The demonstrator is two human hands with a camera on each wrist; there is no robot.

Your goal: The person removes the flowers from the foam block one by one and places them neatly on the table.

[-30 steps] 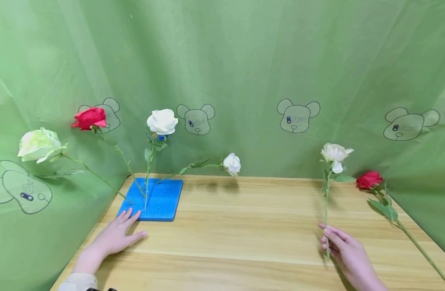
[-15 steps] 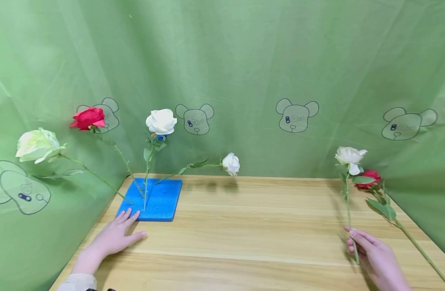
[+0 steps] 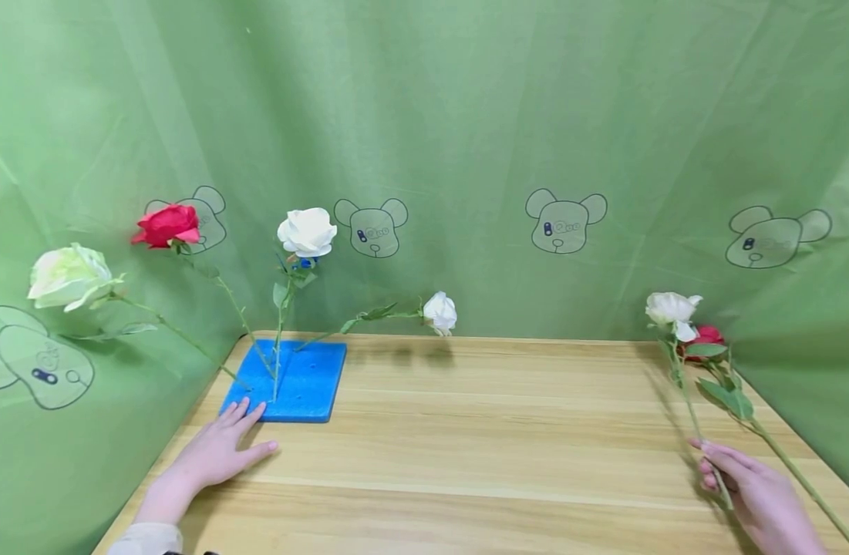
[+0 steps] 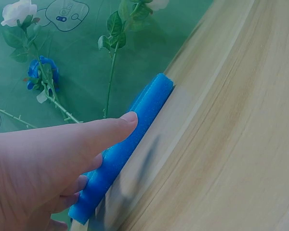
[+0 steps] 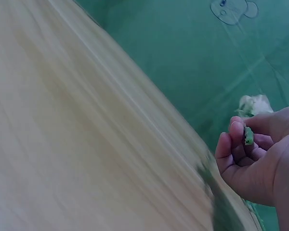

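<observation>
At the table's right side my right hand (image 3: 760, 486) pinches the lower stem of a white rose (image 3: 672, 308). Its cut stem end (image 5: 249, 136) pokes out between thumb and fingers in the right wrist view. The bloom overlaps a red rose (image 3: 705, 339) lying at the table's right edge. On the left, my left hand (image 3: 219, 455) rests with spread fingers on the near edge of a blue foam board (image 3: 313, 393). Stuck in that board are a pale green rose (image 3: 70, 277), another red rose (image 3: 167, 225) and an upright white rose (image 3: 306, 231).
A smaller white rose (image 3: 440, 312) leans right from the board over the table's back edge. Behind the upright white rose shows a blue flower (image 4: 42, 74). Green curtains (image 3: 466, 116) with bear prints enclose the wooden table (image 3: 480, 447) on three sides.
My right hand has carried the white rose to the right, and its bloom has tilted and sunk in front of the lying red rose. My left hand stays on the board.
</observation>
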